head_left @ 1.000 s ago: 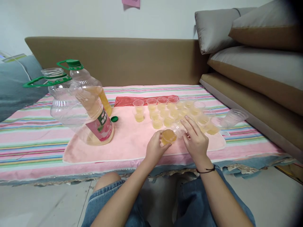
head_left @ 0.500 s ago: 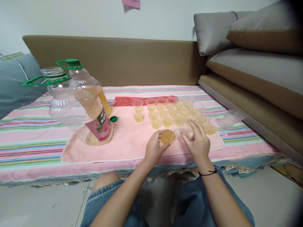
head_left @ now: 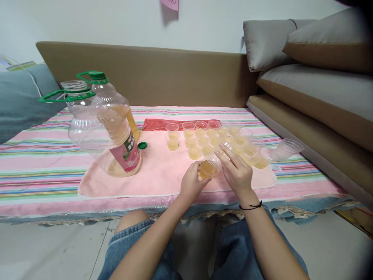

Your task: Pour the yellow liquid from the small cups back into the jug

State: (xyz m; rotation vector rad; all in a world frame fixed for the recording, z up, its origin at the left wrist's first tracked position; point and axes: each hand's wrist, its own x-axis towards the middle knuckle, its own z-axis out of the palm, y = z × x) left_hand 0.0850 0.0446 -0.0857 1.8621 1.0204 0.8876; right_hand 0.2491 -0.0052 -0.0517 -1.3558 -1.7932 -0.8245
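Note:
A clear plastic cup of amber juice point(head_left: 208, 169) is held at its side in my left hand point(head_left: 192, 179), thumb and fingers wrapped round it. My right hand point(head_left: 237, 173) is closed on a second clear cup point(head_left: 227, 146), tilted with its ridged base up and its mouth down toward the juice cup. Whether liquid is in this tilted cup I cannot tell, as my fingers cover much of it. Just beyond my hands stand several clear cups part filled with pale yellow juice point(head_left: 194, 153). A stack of clear cups point(head_left: 287, 149) lies on its side to the right.
On the left stand an uncapped large bottle point(head_left: 78, 128) and a capped labelled juice bottle point(head_left: 125, 153), with a green cap point(head_left: 142, 145) beside them. A pink cloth point(head_left: 157, 175) covers part of the striped sheet. Red plastic point(head_left: 157, 124) lies behind; cushions point(head_left: 320, 93) pile up on the right.
My right hand has moved left and tipped its cup up, mouth toward the juice cup. My left hand keeps its hold, its cup tilted slightly. The view has shifted a little.

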